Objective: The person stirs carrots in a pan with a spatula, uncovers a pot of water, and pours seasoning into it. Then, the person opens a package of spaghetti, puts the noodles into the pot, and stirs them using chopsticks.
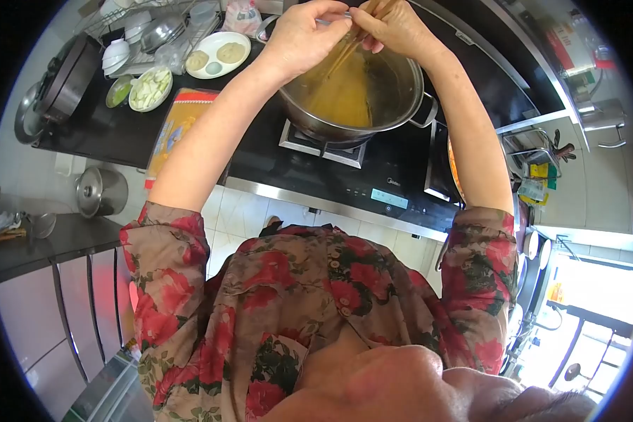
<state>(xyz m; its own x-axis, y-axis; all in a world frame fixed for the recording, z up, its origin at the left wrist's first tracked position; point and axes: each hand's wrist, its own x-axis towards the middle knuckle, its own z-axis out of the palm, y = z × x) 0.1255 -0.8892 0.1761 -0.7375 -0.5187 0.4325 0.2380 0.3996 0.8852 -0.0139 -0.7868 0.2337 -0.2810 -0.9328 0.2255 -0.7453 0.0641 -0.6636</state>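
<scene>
A large steel pot (394, 125) stands on the gas burner (321, 144) with yellow contents (341, 95) inside. My right hand (399, 29) is closed around a pair of wooden chopsticks (343, 58), which slant down into the pot. Close beside it, over the pot's far left side, my left hand (306, 34) has its thumb and fingers pinched together. The fingertips of both hands nearly meet. What sits between the left fingers is too small to make out.
Left of the pot lie an orange packet (183, 119), a bowl of pale green cut vegetable (151, 89), and a white divided plate (219, 56). A dish rack (183, 35) stands behind them. The stove's control panel (389, 198) faces me. A pot handle (427, 112) sticks out right.
</scene>
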